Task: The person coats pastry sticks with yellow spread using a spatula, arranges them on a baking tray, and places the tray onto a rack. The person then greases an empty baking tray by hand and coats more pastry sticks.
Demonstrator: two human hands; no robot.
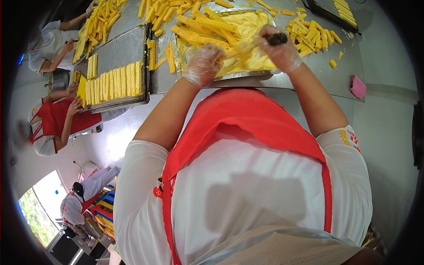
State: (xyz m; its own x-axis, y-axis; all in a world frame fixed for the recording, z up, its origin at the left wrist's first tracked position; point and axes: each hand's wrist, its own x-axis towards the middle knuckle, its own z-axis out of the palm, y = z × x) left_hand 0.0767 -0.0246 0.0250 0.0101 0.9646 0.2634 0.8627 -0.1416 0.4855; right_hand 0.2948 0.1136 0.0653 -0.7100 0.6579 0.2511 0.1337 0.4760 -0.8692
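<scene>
A metal tray at the table's near edge holds yellow cream and a heap of yellow sticks. Over its right part, my right hand, in a clear glove, is closed round a black handle; the blurred tool reaches left over the cream. My left hand, also gloved, is above the tray's left part with its fingers bent together at a yellow stick, smeared by motion. The tool's tip cannot be made out against the cream.
Coated sticks lie in rows on a dark tray at left. Loose sticks and a pink cloth are on the metal table at right. Several people work at left, one in a red apron.
</scene>
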